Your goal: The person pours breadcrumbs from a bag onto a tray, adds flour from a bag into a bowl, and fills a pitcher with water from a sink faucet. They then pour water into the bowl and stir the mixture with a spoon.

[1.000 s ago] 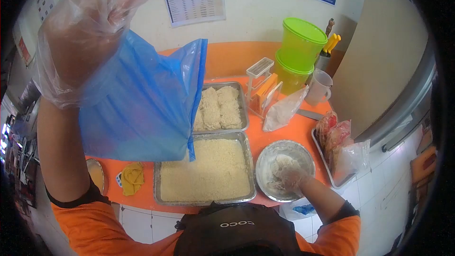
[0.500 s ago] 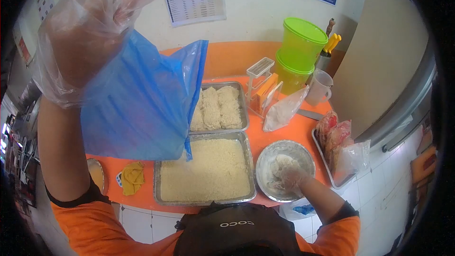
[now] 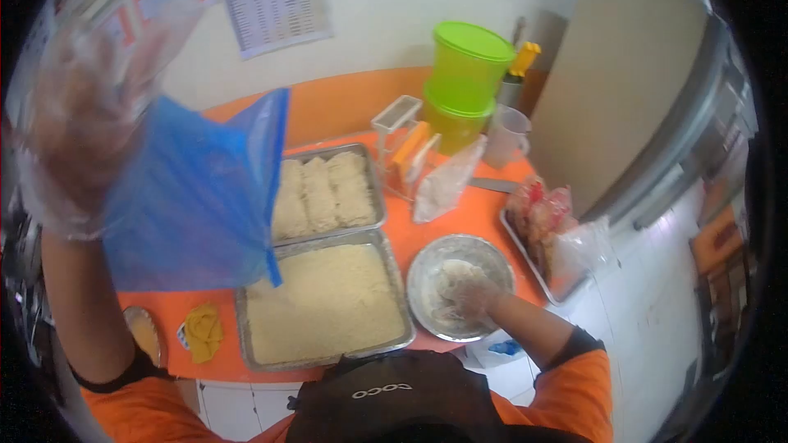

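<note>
My left hand (image 3: 82, 131), in a clear plastic glove, is raised at the upper left and closed on a blue plastic bag (image 3: 193, 205). The bag hangs beside two metal trays and covers part of their left side. Down in a metal bowl (image 3: 417, 267) of white powder is my gloved right hand (image 3: 474, 295). It touches a powder-coated lump (image 3: 455, 275) whose kind I cannot make out; its fingers are blurred and partly hidden. Left of the bowl, the near tray (image 3: 244, 324) holds pale crumbs (image 3: 328, 303). Long crumb-coated pieces (image 3: 328, 193) lie in the far tray (image 3: 380, 189).
Green tubs (image 3: 468, 74), a clear jug (image 3: 506, 138) and a knife (image 3: 492, 184) are at the back right. A tray of bagged food (image 3: 546, 238) sits on the right edge. A yellow cloth (image 3: 203, 332) and a small bowl (image 3: 145, 332) lie at left.
The view has swung, so the table and its things appear farther left. My left hand still holds the blue bag up, and my right hand stays in the bowl.
</note>
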Demonstrator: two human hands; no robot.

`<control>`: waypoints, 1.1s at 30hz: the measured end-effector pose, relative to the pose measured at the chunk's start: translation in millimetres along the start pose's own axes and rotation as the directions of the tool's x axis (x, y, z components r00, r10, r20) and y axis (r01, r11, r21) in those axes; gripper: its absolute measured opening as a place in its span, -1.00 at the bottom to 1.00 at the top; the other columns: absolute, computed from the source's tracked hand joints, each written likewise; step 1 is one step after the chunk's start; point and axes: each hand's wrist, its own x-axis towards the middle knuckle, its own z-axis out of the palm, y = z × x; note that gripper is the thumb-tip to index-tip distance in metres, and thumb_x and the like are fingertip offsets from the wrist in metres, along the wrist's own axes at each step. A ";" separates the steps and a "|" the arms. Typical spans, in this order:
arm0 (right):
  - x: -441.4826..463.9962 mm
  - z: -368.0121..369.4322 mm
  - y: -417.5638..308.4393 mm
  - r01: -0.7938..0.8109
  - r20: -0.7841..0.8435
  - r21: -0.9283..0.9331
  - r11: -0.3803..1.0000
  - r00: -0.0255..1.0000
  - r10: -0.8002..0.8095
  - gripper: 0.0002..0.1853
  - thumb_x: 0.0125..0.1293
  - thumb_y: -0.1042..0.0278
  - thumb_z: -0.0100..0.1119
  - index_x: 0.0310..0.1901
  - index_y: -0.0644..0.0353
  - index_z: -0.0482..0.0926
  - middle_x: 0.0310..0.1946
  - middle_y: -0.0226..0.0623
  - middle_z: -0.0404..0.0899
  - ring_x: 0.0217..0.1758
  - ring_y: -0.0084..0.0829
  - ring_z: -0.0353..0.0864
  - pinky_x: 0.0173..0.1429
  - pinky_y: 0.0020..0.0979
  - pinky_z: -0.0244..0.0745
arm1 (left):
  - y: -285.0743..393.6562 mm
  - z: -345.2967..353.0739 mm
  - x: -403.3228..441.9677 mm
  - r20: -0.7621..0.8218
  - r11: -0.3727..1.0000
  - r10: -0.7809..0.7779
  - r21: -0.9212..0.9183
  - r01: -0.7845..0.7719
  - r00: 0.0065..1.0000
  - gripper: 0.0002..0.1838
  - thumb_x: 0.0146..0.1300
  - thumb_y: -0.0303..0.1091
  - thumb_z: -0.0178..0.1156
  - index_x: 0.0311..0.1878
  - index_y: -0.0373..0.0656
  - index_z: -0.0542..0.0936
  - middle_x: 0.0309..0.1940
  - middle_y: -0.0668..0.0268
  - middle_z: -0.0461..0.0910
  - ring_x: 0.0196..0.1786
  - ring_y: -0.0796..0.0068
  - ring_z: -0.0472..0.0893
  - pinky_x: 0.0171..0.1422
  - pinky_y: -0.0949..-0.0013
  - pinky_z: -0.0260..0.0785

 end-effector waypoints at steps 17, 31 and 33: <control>11.4 -1.2 -7.7 -0.205 0.238 -0.019 0.979 0.950 0.203 -0.57 0.33 0.13 -0.43 0.21 -0.08 0.22 0.19 -0.39 0.23 0.26 -0.40 0.16 0.33 -0.35 -0.04 | 164.5 -31.7 -79.4 0.537 0.681 -0.119 -0.568 0.462 0.835 -0.59 0.03 -0.02 0.24 -0.47 -0.15 0.32 -0.66 0.34 0.24 -0.61 0.32 0.31 -0.48 0.36 0.23; 21.8 80.6 14.4 -0.128 0.061 0.978 0.168 0.933 0.356 -0.54 0.33 0.06 -0.38 0.20 0.01 0.23 0.18 -0.31 0.25 0.25 -0.34 0.16 0.31 -0.33 0.01 | 139.9 -14.2 -156.1 0.921 -0.289 -0.121 -0.390 0.874 0.371 -0.86 0.04 -0.43 0.19 -0.34 -0.25 0.50 -0.48 0.45 0.41 -0.36 0.62 0.39 -0.29 0.51 0.26; 18.5 98.5 20.2 -0.089 0.027 0.980 0.175 0.944 0.330 -0.53 0.32 0.02 -0.35 0.20 0.00 0.24 0.18 -0.29 0.24 0.25 -0.32 0.16 0.31 -0.31 0.01 | 135.5 -21.3 -153.5 0.860 -0.294 -0.387 -0.457 0.839 0.333 -0.87 0.06 -0.45 0.16 -0.32 -0.25 0.48 -0.45 0.43 0.40 -0.37 0.62 0.38 -0.31 0.51 0.25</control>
